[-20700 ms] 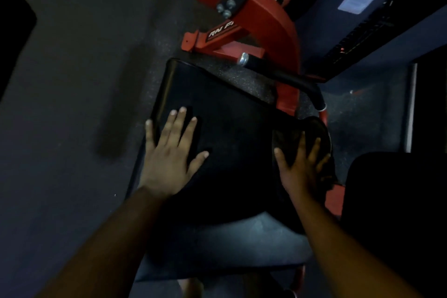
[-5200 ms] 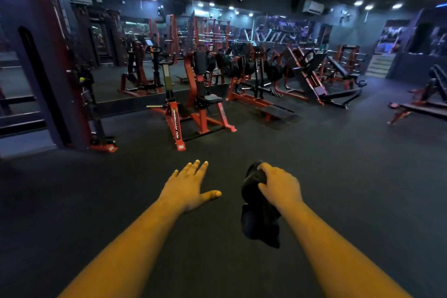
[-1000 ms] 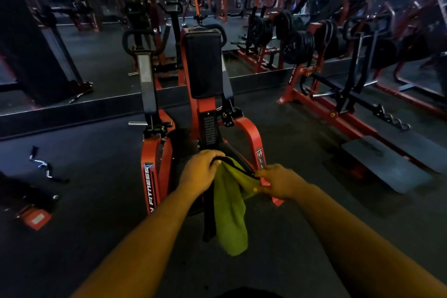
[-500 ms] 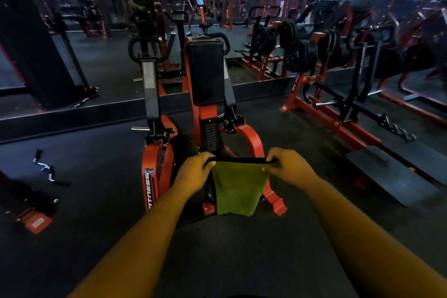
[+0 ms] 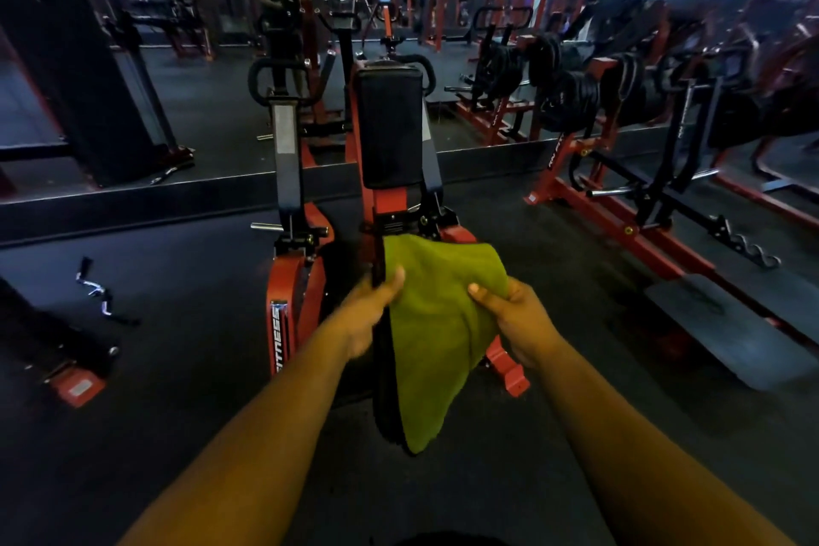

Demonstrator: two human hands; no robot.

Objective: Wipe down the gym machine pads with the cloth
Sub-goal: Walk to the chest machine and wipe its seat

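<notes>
Dark rubber floor point(image 5: 133, 412) spreads under red gym frames. Head view: the left hand point(image 5: 370, 315) and right hand point(image 5: 518, 321) each pinch the green cloth point(image 5: 438, 332), which hangs between them above the floor, in front of the machine point(image 5: 376, 208) with its upright black pad point(image 5: 390, 129).

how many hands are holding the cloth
2. The left hand grips the green-and-black cloth's left edge; the right hand grips its right edge.
</notes>
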